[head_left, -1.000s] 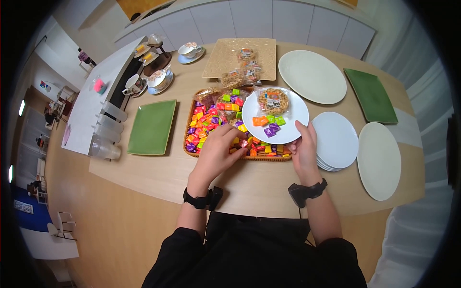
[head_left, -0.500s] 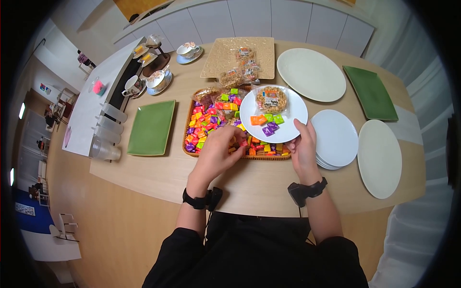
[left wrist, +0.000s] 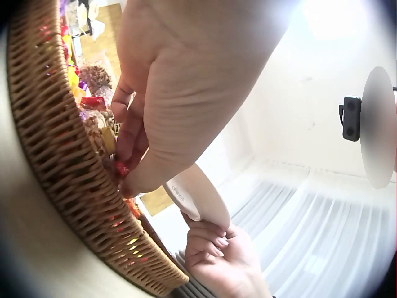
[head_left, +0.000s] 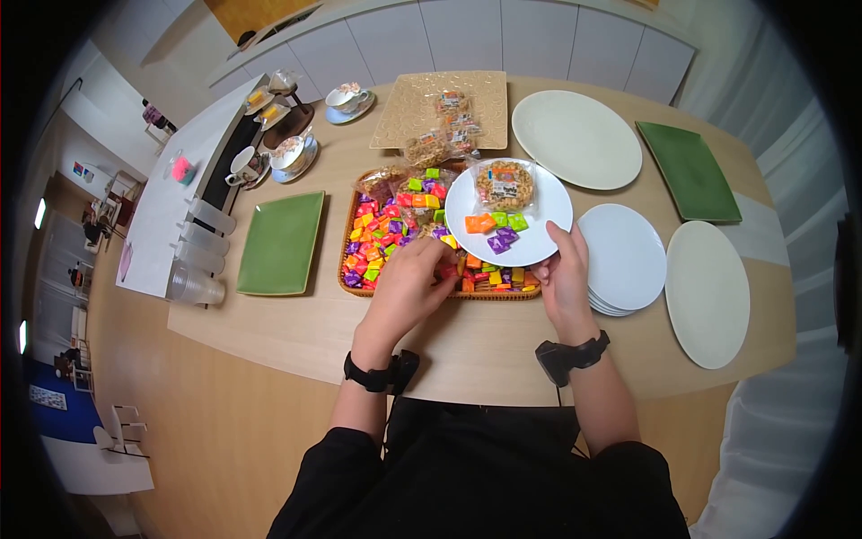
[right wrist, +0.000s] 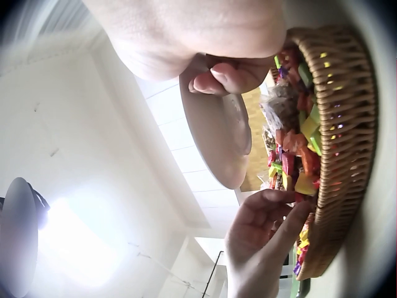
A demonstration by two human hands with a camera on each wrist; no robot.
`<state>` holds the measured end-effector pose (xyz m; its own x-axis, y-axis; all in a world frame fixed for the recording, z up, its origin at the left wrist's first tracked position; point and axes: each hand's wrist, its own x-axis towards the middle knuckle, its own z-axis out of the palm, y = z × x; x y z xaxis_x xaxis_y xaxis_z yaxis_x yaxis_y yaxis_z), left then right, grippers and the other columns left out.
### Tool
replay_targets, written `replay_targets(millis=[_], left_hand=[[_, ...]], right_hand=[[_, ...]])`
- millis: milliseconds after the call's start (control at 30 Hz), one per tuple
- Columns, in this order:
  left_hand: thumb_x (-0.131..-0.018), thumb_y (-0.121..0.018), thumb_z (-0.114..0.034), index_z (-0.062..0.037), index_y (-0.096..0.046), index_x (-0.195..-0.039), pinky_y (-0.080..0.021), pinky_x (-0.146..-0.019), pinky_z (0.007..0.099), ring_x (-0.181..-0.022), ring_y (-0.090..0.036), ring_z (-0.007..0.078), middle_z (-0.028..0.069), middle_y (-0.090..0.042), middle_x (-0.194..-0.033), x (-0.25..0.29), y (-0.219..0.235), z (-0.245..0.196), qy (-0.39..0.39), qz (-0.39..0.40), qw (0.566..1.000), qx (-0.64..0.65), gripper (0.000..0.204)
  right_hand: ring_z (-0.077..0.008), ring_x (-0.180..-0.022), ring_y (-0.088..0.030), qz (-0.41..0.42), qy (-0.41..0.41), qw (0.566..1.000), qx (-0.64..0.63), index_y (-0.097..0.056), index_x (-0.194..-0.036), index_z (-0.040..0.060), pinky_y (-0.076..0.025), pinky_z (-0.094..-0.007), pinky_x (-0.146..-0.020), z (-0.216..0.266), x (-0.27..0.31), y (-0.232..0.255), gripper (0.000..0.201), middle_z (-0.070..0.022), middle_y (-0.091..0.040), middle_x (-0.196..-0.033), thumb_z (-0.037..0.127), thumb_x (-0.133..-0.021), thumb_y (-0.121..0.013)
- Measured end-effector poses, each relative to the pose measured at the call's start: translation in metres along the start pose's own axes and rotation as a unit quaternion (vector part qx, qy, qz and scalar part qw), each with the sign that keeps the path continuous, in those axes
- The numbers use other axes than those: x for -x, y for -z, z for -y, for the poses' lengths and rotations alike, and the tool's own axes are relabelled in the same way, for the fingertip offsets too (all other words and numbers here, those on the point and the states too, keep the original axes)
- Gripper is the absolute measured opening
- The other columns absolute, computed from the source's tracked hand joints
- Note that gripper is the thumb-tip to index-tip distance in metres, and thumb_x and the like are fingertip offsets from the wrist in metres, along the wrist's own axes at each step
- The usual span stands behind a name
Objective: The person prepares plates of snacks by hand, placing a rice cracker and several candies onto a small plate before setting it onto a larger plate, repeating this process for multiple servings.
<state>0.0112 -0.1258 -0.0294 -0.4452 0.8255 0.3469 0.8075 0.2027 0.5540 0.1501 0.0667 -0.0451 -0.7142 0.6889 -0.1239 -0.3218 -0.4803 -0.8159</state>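
My right hand (head_left: 566, 278) holds a round white plate (head_left: 545, 232) by its near right edge, thumb on top and fingers beneath. On the plate lie a bagged round cereal cake (head_left: 505, 186) and orange, green and purple wrapped candies (head_left: 503, 239). The plate hangs tilted over a wicker basket (left wrist: 68, 143) full of colourful wrapped candies (head_left: 382, 229). Reaching over the basket's near side, my left hand (head_left: 409, 280) pinches a red wrapped candy (left wrist: 121, 168) between thumb and fingers, as the left wrist view shows.
Right of the basket stand stacked white plates (head_left: 624, 256), two cream oval plates (head_left: 579, 139) and a green plate (head_left: 687, 171). Another green plate (head_left: 283, 242) lies left. Behind, a beige tray (head_left: 404, 117) bears bagged cakes; teacups (head_left: 289, 154) and plastic cups (head_left: 197, 286) stand far left.
My left fingers have drawn together on a red candy at the basket's near side. The plate in my right hand stays almost in place; the whole view has shifted slightly.
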Motion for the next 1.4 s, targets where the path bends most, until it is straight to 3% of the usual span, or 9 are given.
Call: replay_targets(millis=[200,400,567,700,767,900,1200,1300,1400], left_hand=[[-0.077,-0.08,-0.002,-0.0037,-0.061,-0.095,-0.053,-0.074,0.0387,-0.08,-0.067,0.0262,0.0084,-0.067,-0.084,0.001,0.0,-0.003,0.026,0.002,1.0,-0.001,0.026],[-0.079,-0.077,-0.005,-0.0051,-0.059,-0.09,-0.048,-0.07,0.0443,-0.08,-0.064,0.0312,0.0097,-0.065,-0.081,0.0,0.001,-0.004,0.015,-0.003,1.0,-0.027,0.021],[-0.077,-0.081,-0.004,-0.0044,-0.061,-0.092,-0.05,-0.07,0.0411,-0.079,-0.064,0.0305,0.0094,-0.065,-0.085,-0.014,0.001,-0.009,-0.005,-0.084,0.996,-0.034,0.025],[-0.078,-0.08,-0.006,-0.0046,-0.063,-0.096,-0.049,-0.074,0.0429,-0.083,-0.063,0.0321,0.011,-0.065,-0.088,-0.027,-0.005,-0.005,-0.018,-0.059,0.997,-0.056,0.025],[-0.082,-0.076,-0.01,-0.0066,-0.061,-0.098,-0.046,-0.083,0.0504,-0.094,-0.062,0.0321,0.0097,-0.064,-0.092,-0.031,-0.009,-0.005,-0.028,-0.011,0.994,-0.103,0.023],[-0.081,-0.076,-0.01,-0.0068,-0.063,-0.101,-0.046,-0.084,0.0504,-0.096,-0.062,0.0316,0.009,-0.064,-0.094,-0.032,-0.015,-0.003,-0.035,-0.023,0.99,-0.132,0.025],[-0.079,-0.08,-0.016,-0.0069,-0.068,-0.093,-0.046,-0.082,0.0454,-0.089,-0.063,0.0301,0.0086,-0.067,-0.089,-0.032,-0.014,-0.004,-0.05,-0.034,0.981,-0.184,0.021],[-0.078,-0.081,-0.012,-0.0058,-0.068,-0.089,-0.049,-0.076,0.0427,-0.082,-0.065,0.0279,0.0087,-0.066,-0.082,-0.028,-0.003,0.001,-0.043,-0.035,0.987,-0.151,0.019],[-0.077,-0.082,-0.005,-0.004,-0.067,-0.088,-0.052,-0.07,0.0366,-0.075,-0.065,0.0231,0.0073,-0.066,-0.078,-0.024,0.012,0.001,0.032,-0.064,0.996,-0.05,0.018]], right_hand=[[-0.0025,-0.056,-0.043,0.001,0.01,1.0,-0.002,-0.056,-0.116,0.0079,-0.033,-0.0204,-0.047,0.001,0.001,-0.001,0.02,0.0024,-0.057,-0.081,0.021,-0.102,-0.058],[-0.0028,-0.056,-0.043,-0.003,0.018,1.0,-0.005,-0.056,-0.119,0.0074,-0.033,-0.0207,-0.046,0.002,0.001,-0.001,0.022,0.0023,-0.057,-0.081,0.021,-0.102,-0.058],[-0.0029,-0.055,-0.043,-0.013,0.031,0.999,-0.019,-0.056,-0.125,0.0066,-0.033,-0.0208,-0.046,0.002,0.002,-0.003,0.028,0.002,-0.058,-0.082,0.021,-0.102,-0.058],[-0.003,-0.054,-0.042,-0.015,0.036,0.999,-0.02,-0.056,-0.127,0.0066,-0.033,-0.0209,-0.045,0.004,0.002,-0.003,0.029,0.0021,-0.058,-0.083,0.021,-0.102,-0.058],[-0.0029,-0.054,-0.042,-0.016,0.038,0.999,-0.02,-0.056,-0.127,0.0066,-0.033,-0.0209,-0.045,0.004,0.003,-0.004,0.028,0.002,-0.058,-0.083,0.021,-0.102,-0.057],[-0.0027,-0.054,-0.042,-0.019,0.036,0.999,-0.022,-0.056,-0.126,0.0064,-0.032,-0.021,-0.045,0.005,0.002,-0.005,0.028,0.0021,-0.058,-0.083,0.021,-0.102,-0.057],[-0.0025,-0.054,-0.042,-0.009,0.033,0.999,-0.017,-0.056,-0.124,0.007,-0.032,-0.021,-0.045,0.006,0.002,-0.003,0.025,0.0026,-0.057,-0.08,0.021,-0.103,-0.057],[-0.0025,-0.055,-0.042,-0.003,0.032,0.999,-0.022,-0.056,-0.123,0.0073,-0.032,-0.021,-0.045,0.005,0.002,-0.002,0.024,0.0027,-0.056,-0.08,0.021,-0.103,-0.057],[-0.0024,-0.055,-0.042,-0.008,0.035,0.999,-0.021,-0.056,-0.122,0.0074,-0.033,-0.0211,-0.045,0.005,0.003,-0.003,0.024,0.0029,-0.056,-0.079,0.021,-0.103,-0.057]])
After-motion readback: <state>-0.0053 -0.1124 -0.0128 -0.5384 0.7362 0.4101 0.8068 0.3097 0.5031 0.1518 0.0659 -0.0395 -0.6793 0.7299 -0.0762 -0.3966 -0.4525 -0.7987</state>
